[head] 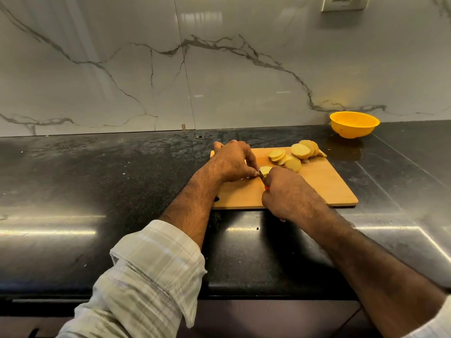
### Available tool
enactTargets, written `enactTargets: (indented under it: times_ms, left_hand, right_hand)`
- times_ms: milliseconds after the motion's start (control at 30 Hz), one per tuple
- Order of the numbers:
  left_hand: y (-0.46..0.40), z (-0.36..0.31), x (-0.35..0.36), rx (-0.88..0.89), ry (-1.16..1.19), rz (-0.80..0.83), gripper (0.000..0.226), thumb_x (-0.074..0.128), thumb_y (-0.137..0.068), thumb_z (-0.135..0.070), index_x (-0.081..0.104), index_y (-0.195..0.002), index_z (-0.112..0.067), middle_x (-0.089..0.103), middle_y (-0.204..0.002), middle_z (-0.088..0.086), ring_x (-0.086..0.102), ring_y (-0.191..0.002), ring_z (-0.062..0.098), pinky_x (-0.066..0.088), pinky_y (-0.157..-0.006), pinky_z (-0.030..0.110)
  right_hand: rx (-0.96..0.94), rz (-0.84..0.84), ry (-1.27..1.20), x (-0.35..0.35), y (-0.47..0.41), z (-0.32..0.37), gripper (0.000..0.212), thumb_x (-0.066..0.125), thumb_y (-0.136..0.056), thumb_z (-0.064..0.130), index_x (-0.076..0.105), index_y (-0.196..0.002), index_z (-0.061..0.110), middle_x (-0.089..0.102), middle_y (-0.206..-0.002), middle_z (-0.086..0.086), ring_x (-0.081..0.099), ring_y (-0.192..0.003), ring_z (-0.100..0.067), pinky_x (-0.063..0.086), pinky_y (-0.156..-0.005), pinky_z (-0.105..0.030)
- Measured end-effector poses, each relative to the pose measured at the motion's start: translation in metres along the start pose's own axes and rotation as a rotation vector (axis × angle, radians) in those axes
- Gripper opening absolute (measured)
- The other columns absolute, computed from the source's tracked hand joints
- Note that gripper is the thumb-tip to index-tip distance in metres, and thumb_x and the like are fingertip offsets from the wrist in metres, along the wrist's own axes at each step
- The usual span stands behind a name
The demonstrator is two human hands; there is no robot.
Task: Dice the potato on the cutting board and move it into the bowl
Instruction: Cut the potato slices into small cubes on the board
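Observation:
A wooden cutting board [324,186] lies on the black counter. Several round potato slices [301,151] are piled at the board's far edge. My left hand [231,161] pinches a small potato piece [265,170] near the middle of the board with curled fingertips. My right hand [284,191] grips a knife with a red handle [267,188], its blade against that piece; most of the knife is hidden by the hand. A yellow bowl [353,124] stands apart at the back right, by the wall.
The black polished counter [122,186] stretches left and right of the board. A marble backsplash [170,69] rises behind it, with a wall socket [344,3] at the top right. The counter's front edge runs below my forearms.

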State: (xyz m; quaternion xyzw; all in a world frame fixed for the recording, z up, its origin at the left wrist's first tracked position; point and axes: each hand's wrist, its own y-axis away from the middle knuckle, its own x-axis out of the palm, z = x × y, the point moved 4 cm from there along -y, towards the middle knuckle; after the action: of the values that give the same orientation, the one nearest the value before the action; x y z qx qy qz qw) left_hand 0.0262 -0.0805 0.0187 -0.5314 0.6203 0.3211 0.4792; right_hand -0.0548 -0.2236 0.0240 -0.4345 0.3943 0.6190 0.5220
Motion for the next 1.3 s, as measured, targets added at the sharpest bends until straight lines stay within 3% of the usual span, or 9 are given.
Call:
enactTargets:
  times_ms: [133,233,433,600,700,833,1067,1233,1300]
  left_hand:
    - [-0.001,-0.002,0.002,0.026,-0.001,-0.018,0.008,0.084,-0.086,-0.039,0.079,-0.082,-0.034,0.066,-0.114,-0.021,0.043,-0.133,0.011,0.023,-0.108,0.052]
    - [-0.002,-0.006,0.001,0.055,0.009,-0.018,0.005,0.082,-0.087,-0.036,0.077,-0.088,-0.033,0.069,-0.103,-0.021,0.052,-0.117,0.006,0.023,-0.110,0.051]
    - [-0.001,-0.012,0.001,0.066,-0.014,-0.047,0.012,0.080,-0.090,-0.038,0.076,-0.100,-0.034,0.068,-0.100,-0.019,0.055,-0.102,0.005,0.025,-0.112,0.050]
    - [0.000,-0.013,-0.002,0.047,-0.020,-0.076,0.010,0.078,-0.092,-0.035,0.075,-0.101,-0.034,0.068,-0.100,-0.018,0.058,-0.102,0.005,0.028,-0.112,0.053]
    - [-0.001,-0.013,0.002,0.037,-0.028,-0.106,0.017,0.075,-0.091,-0.049,0.072,-0.098,-0.034,0.067,-0.096,-0.019,0.059,-0.098,0.005,0.030,-0.110,0.055]
    - [-0.001,-0.025,0.011,0.000,-0.136,-0.127,0.048,0.063,-0.085,-0.078,0.069,-0.107,-0.036,0.065,-0.096,-0.020,0.059,-0.105,0.010,0.029,-0.107,0.055]
    - [-0.004,-0.018,0.012,-0.017,-0.047,-0.084,0.028,0.074,-0.090,-0.055,0.058,-0.100,-0.035,0.063,-0.099,-0.016,0.058,-0.101,0.010,0.031,-0.108,0.052]
    - [-0.004,-0.007,0.008,-0.016,0.051,-0.031,0.024,0.081,-0.089,-0.039,0.062,-0.102,-0.034,0.064,-0.105,-0.016,0.058,-0.106,0.008,0.027,-0.105,0.047]
    - [-0.004,-0.006,0.008,-0.011,0.066,-0.026,0.023,0.081,-0.090,-0.033,0.063,-0.103,-0.034,0.064,-0.105,-0.016,0.059,-0.108,0.009,0.029,-0.109,0.049]
  right_hand:
    - [-0.032,-0.016,-0.060,-0.005,-0.003,-0.013,0.040,0.069,-0.097,0.025,0.066,-0.136,0.023,0.066,-0.112,0.000,0.063,-0.095,-0.016,0.060,-0.082,-0.033]
    - [-0.092,-0.107,-0.179,-0.024,0.002,-0.037,0.040,0.069,-0.098,0.029,0.067,-0.137,0.031,0.071,-0.110,-0.001,0.067,-0.095,-0.016,0.058,-0.078,-0.033]
    - [-0.065,-0.104,-0.063,-0.044,-0.005,-0.072,0.036,0.071,-0.098,0.030,0.070,-0.134,0.034,0.069,-0.093,0.007,0.068,-0.094,-0.017,0.057,-0.084,-0.033]
    - [-0.100,-0.060,0.025,-0.036,-0.011,-0.076,0.041,0.071,-0.097,0.037,0.068,-0.138,0.034,0.067,-0.107,0.006,0.063,-0.099,-0.015,0.057,-0.089,-0.034]
    - [-0.126,-0.045,-0.029,-0.034,-0.014,-0.078,0.040,0.072,-0.097,0.034,0.068,-0.136,0.032,0.065,-0.090,0.013,0.062,-0.088,-0.009,0.051,-0.079,-0.028]
    - [-0.113,-0.112,-0.062,-0.038,-0.017,-0.084,0.037,0.069,-0.098,0.031,0.070,-0.135,0.032,0.063,-0.089,0.012,0.063,-0.090,-0.012,0.057,-0.084,-0.033]
    - [-0.132,-0.100,0.035,-0.030,-0.021,-0.086,0.042,0.066,-0.098,0.037,0.065,-0.140,0.033,0.069,-0.117,0.004,0.060,-0.103,-0.015,0.058,-0.094,-0.037]
    - [-0.152,-0.056,0.089,-0.026,-0.023,-0.083,0.043,0.064,-0.097,0.040,0.064,-0.139,0.035,0.067,-0.121,0.006,0.059,-0.107,-0.015,0.057,-0.095,-0.038]
    - [-0.177,-0.047,0.052,-0.026,-0.021,-0.083,0.042,0.065,-0.097,0.039,0.066,-0.138,0.034,0.064,-0.110,0.010,0.057,-0.103,-0.012,0.054,-0.088,-0.032]
